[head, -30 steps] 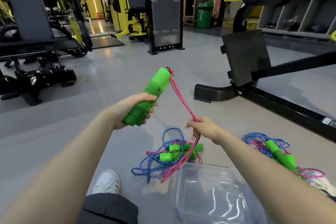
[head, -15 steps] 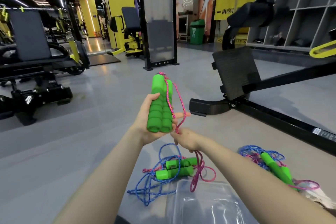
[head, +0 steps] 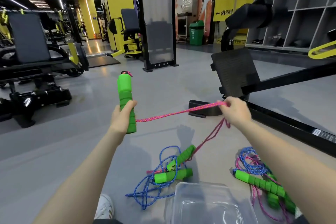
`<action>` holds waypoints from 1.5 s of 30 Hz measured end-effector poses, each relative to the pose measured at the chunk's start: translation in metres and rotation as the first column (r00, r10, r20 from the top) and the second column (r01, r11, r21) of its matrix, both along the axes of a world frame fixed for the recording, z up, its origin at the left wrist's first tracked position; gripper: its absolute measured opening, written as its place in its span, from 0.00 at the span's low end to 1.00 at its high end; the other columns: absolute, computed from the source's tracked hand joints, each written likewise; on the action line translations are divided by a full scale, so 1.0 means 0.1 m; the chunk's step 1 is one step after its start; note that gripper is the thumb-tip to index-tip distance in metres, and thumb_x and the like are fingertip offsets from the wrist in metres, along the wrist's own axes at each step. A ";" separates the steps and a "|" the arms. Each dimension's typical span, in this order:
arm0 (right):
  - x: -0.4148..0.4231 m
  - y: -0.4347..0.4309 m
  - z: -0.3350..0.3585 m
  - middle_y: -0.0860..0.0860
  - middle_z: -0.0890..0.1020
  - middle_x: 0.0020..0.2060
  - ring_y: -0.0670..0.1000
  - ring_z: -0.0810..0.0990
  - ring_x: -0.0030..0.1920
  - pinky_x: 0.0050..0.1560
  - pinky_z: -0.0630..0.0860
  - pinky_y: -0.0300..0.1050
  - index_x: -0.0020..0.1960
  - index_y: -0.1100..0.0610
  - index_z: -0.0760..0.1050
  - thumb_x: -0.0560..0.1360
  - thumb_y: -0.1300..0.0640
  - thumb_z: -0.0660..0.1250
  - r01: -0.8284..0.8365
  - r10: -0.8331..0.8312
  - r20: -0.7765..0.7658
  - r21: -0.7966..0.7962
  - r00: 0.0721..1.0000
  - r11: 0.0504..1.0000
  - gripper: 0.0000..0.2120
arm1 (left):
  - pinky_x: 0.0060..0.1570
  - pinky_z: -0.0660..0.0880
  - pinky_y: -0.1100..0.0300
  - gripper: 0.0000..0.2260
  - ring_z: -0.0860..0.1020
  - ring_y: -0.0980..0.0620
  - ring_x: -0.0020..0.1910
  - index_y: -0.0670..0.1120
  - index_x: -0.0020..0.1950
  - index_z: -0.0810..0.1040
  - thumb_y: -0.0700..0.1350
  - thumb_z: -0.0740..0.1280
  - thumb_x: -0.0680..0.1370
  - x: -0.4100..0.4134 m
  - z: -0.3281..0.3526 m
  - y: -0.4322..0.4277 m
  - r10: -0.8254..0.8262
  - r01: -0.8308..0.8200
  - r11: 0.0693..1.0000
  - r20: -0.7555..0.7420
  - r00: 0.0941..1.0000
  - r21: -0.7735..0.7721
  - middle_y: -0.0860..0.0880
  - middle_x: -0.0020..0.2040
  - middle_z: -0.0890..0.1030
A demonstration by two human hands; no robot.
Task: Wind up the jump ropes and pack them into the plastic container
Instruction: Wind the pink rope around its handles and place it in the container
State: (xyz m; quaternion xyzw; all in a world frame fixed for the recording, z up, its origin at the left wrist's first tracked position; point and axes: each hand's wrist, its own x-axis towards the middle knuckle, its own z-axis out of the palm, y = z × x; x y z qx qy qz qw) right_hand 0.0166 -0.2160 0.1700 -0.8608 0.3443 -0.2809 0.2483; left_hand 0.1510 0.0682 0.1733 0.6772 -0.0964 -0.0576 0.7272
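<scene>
green handle (head: pixel 125 96): soft foam tube, ribbed in rings along the lower half, smoother above; upright, with a dark cap and a pink knot at the top end.
left hand (head: pixel 120 120): wrapped round the lower part of the green handle, raised above the floor.
left fingers (head: pixel 132 104): curled tight round the foam, thumb tip on the front face, no gap showing.
pink rope (head: pixel 181 112): braided cord flecked with yellow and blue, doubled; pulled straight from beside the left hand across to the right hand, then hanging slack down to the pile on the floor.
right hand (head: pixel 236 112): raised to the right, well apart from the left hand, back toward the camera.
right fingers (head: pixel 225 104): pinched together on the pink rope.
pile (head: pixel 172 175): two more green foam handles, one flat and one tilted, tangled in loose loops of blue rope (head: pixel 143 192); on the floor just beyond the container.
bundle (head: pixel 260 183): blue and pink cords round ribbed green handles, on the floor right of the container, partly hidden by the right forearm.
container (head: pixel 201 185): clear glossy plastic, rectangular with rounded corners, open-topped; on the floor at the bottom edge.
floor (head: pixel 54 151): smooth grey, faint sheen.
shoe (head: pixel 106 205): white, left of the container.
machine frame (head: pixel 272 114): black metal bars, behind the right hand.
</scene>
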 end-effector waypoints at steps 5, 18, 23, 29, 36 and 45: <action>-0.14 -0.18 0.06 0.56 0.81 0.36 0.55 0.81 0.33 0.38 0.73 0.43 0.45 0.57 0.76 0.78 0.54 0.57 0.028 -0.018 -0.115 0.088 0.993 0.996 0.11 | 0.42 0.67 0.54 0.23 0.70 0.48 0.37 0.46 0.46 0.71 0.60 0.67 0.60 0.09 -0.10 0.10 0.243 -0.243 0.963 0.017 0.970 0.118 0.49 0.36 0.71; 0.12 0.08 1.40 0.53 0.72 0.37 0.51 0.75 0.35 0.34 0.77 0.45 0.41 0.54 0.65 0.79 0.64 0.53 -0.259 0.142 0.741 0.045 0.657 0.965 0.10 | 0.46 0.69 0.53 0.21 0.73 0.47 0.44 0.44 0.50 0.71 0.58 0.68 0.66 -0.04 0.09 -0.44 0.108 -0.126 0.983 0.133 0.985 0.136 0.48 0.42 0.74; 0.07 0.05 0.42 0.49 0.68 0.30 0.51 0.65 0.33 0.31 0.61 0.42 0.37 0.55 0.68 0.72 0.62 0.69 -0.447 0.454 -0.035 0.118 0.890 0.887 0.10 | 0.55 0.75 0.48 0.23 0.78 0.42 0.50 0.45 0.49 0.72 0.61 0.68 0.64 -0.08 -0.01 -0.42 0.139 -0.158 0.968 0.107 0.984 0.195 0.42 0.48 0.78; 0.05 0.15 0.12 0.48 0.70 0.27 0.48 0.60 0.29 0.27 0.58 0.39 0.38 0.55 0.72 0.73 0.62 0.65 -0.493 0.512 0.083 0.436 0.855 0.753 0.06 | 0.30 0.74 0.60 0.14 0.77 0.47 0.29 0.50 0.43 0.70 0.57 0.68 0.66 -0.20 0.05 -0.51 -0.100 0.100 0.995 -0.032 0.994 0.001 0.50 0.38 0.69; -0.07 0.12 0.16 0.52 0.73 0.36 0.47 0.61 0.28 0.26 0.58 0.38 0.42 0.52 0.75 0.73 0.52 0.66 -0.370 0.606 -0.152 0.668 0.781 0.645 0.04 | 0.31 0.76 0.60 0.14 0.75 0.47 0.34 0.47 0.43 0.71 0.54 0.71 0.68 -0.20 0.04 -0.70 -0.055 0.056 0.998 -0.007 0.998 0.008 0.48 0.38 0.71; -0.36 -0.52 -0.21 0.53 0.69 0.25 0.55 0.69 0.29 0.34 0.65 0.42 0.34 0.60 0.72 0.78 0.49 0.59 0.047 -0.028 -0.068 0.299 0.997 0.953 0.19 | 0.50 0.71 0.51 0.31 0.77 0.40 0.53 0.37 0.54 0.76 0.59 0.73 0.63 0.20 -0.25 0.26 0.261 -0.204 0.866 -0.064 0.963 0.457 0.39 0.50 0.78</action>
